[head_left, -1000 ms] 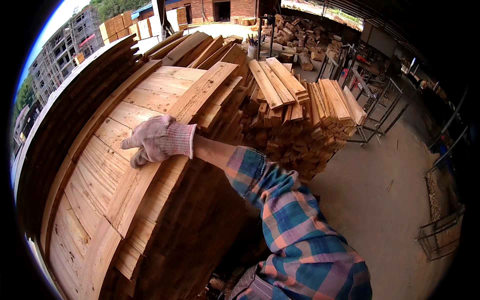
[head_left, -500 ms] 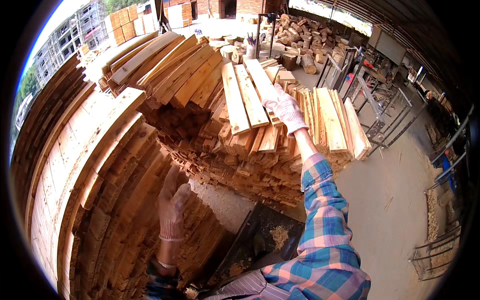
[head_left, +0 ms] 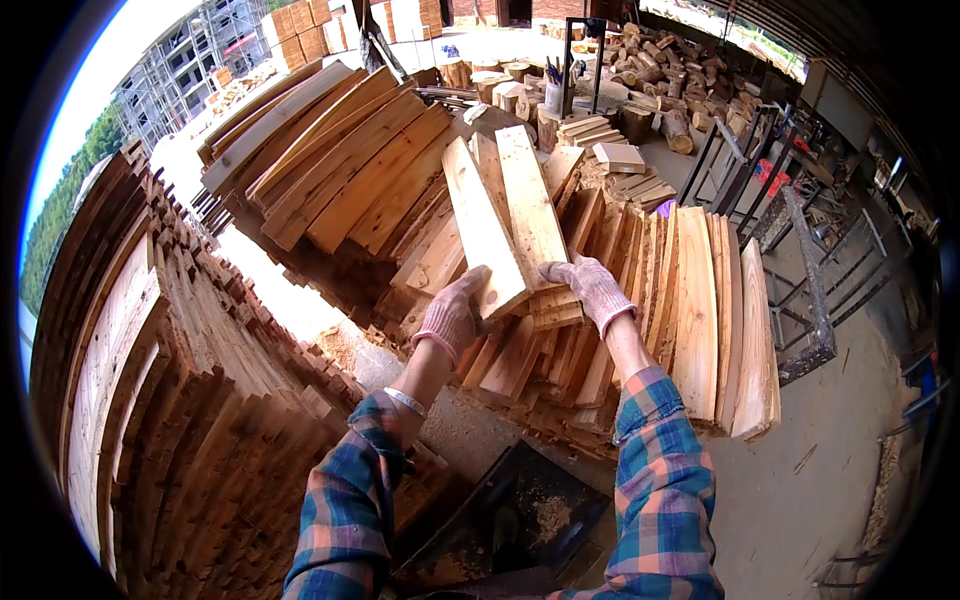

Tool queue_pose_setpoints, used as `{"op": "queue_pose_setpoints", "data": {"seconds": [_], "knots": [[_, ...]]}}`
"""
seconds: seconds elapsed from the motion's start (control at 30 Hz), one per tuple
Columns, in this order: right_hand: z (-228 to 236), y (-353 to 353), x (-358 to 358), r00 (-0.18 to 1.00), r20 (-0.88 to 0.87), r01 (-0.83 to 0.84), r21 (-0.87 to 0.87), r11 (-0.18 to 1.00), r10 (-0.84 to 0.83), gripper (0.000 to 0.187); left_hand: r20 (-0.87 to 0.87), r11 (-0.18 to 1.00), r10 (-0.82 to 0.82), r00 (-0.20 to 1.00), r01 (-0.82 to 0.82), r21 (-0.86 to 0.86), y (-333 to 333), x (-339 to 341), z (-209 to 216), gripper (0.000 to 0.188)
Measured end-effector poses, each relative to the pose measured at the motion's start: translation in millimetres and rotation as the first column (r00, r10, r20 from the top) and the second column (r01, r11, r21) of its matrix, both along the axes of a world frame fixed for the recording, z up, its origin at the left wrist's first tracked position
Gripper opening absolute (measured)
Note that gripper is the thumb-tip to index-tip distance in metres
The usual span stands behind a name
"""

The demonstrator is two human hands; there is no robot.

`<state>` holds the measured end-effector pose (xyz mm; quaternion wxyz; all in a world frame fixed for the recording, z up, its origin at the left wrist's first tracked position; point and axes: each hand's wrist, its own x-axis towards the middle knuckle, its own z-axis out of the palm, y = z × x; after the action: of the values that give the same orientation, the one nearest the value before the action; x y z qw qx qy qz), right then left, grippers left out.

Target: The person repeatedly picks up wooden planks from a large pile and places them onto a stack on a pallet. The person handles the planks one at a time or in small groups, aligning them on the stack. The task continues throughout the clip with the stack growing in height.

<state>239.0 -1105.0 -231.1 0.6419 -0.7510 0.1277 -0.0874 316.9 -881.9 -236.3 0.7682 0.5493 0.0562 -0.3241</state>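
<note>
My left hand (head_left: 455,312), in a pale knit glove, is closed on the near left corner of a pale wooden board (head_left: 484,225). Opposite it, my gloved right hand (head_left: 592,288) grips the near end of a second board (head_left: 530,200) from its right edge. The two boards lie side by side, slightly fanned, with their near ends close together. Beneath them is a stack of boards (head_left: 515,365), whose lower layers are partly hidden. Right of my right hand, several boards stand on edge in a row (head_left: 695,310).
A tall stack of planks (head_left: 110,370) rises at my left. Farther off, long boards (head_left: 350,180) lie in a slanted pile. Metal frames (head_left: 800,270) stand at the right, with a log heap (head_left: 670,80) behind. A dark metal plate (head_left: 510,510) with sawdust lies near my feet.
My left hand has come up from beside the left stack and taken hold of a board's near end. My right hand has shifted to another board's near end. The view has turned left.
</note>
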Motion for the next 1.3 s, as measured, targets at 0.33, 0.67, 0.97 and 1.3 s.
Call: {"op": "queue_pose_setpoints", "data": {"seconds": [0.33, 0.67, 0.97, 1.3], "knots": [[22, 43, -50, 0.995, -0.094, 0.083, 0.468, 0.880, -0.044, 0.042, 0.132, 0.916, -0.053, 0.990, 0.101, -0.388, 4, -38, 33, 0.030], [-33, 161, -179, 0.989, -0.030, -0.122, 0.387, 0.914, 0.145, 0.057, 0.220, 0.975, -0.043, 0.975, 0.090, -0.205, 145, -170, -14, 0.082], [93, 334, -180, 0.922, 0.363, -0.343, 0.606, 0.718, 0.134, 0.053, 0.601, 0.972, 0.056, 0.797, 0.095, -0.217, 249, -196, 104, 0.107], [287, 692, -230, 0.673, 0.577, -0.739, 0.547, 0.392, 0.463, 0.048, 0.576, 0.882, 0.463, 0.674, -0.287, -0.374, 661, -337, 297, 0.039]]}}
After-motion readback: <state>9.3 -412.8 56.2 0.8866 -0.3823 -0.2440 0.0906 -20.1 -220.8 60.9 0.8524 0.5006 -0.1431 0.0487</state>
